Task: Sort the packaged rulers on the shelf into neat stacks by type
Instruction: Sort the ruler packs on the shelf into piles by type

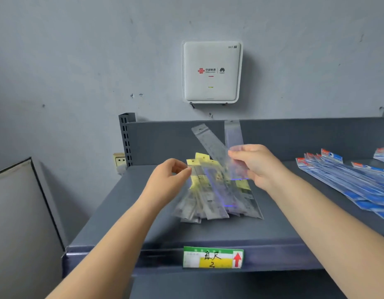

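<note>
A loose pile of clear packaged rulers with yellow header cards lies fanned out on the grey metal shelf. My left hand pinches the top edge of one yellow-header packet at the pile's left side. My right hand grips two clear ruler packets and holds them raised above the pile, their tops pointing up toward the shelf's back panel. A spread of rulers in blue and red packaging lies on the shelf at the right.
A white router box hangs on the wall above the shelf. A green and yellow price label sits on the shelf's front lip. A slotted upright post stands at the back left, a wall socket beside it.
</note>
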Available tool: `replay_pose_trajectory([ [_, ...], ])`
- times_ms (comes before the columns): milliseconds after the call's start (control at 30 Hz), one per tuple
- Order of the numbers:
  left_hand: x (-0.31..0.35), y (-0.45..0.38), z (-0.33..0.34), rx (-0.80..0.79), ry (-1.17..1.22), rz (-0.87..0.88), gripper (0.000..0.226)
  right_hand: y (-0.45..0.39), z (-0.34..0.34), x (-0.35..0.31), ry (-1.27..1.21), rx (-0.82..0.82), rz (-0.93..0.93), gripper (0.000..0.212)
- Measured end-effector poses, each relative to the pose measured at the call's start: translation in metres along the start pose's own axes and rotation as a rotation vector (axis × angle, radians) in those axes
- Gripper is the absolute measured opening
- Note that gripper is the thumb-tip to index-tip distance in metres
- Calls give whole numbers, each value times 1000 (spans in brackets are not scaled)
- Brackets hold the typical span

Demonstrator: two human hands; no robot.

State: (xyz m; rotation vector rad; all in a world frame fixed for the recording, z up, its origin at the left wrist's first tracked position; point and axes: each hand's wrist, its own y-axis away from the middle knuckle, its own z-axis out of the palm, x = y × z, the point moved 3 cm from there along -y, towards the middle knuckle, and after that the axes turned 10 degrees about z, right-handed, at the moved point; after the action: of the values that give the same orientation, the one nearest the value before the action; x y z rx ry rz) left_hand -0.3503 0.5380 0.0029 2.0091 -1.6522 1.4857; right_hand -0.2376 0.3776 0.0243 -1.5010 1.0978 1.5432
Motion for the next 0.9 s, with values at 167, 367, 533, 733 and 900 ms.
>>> replay_pose_trajectory([
  [167, -16, -8, 1, -44, 27, 36, 8, -9, 11, 0, 29, 25, -4, 5],
  [367, -20, -15, 18, -242, -117, 54, 32, -21, 4, 5, 338, 68, 43, 47],
  [533, -9, -10, 37, -402, -313, 153, 41, -21, -14, 9, 485, 125, -36, 46],
  [733, 9, -3, 45, -424, -406, 309, 29, -9, -45, 14, 474, 105, -65, 19],
  [900, 31, -2, 54, -303, -449, 316, 20, 6, -78, 17, 535, 70, -142, 13],
])
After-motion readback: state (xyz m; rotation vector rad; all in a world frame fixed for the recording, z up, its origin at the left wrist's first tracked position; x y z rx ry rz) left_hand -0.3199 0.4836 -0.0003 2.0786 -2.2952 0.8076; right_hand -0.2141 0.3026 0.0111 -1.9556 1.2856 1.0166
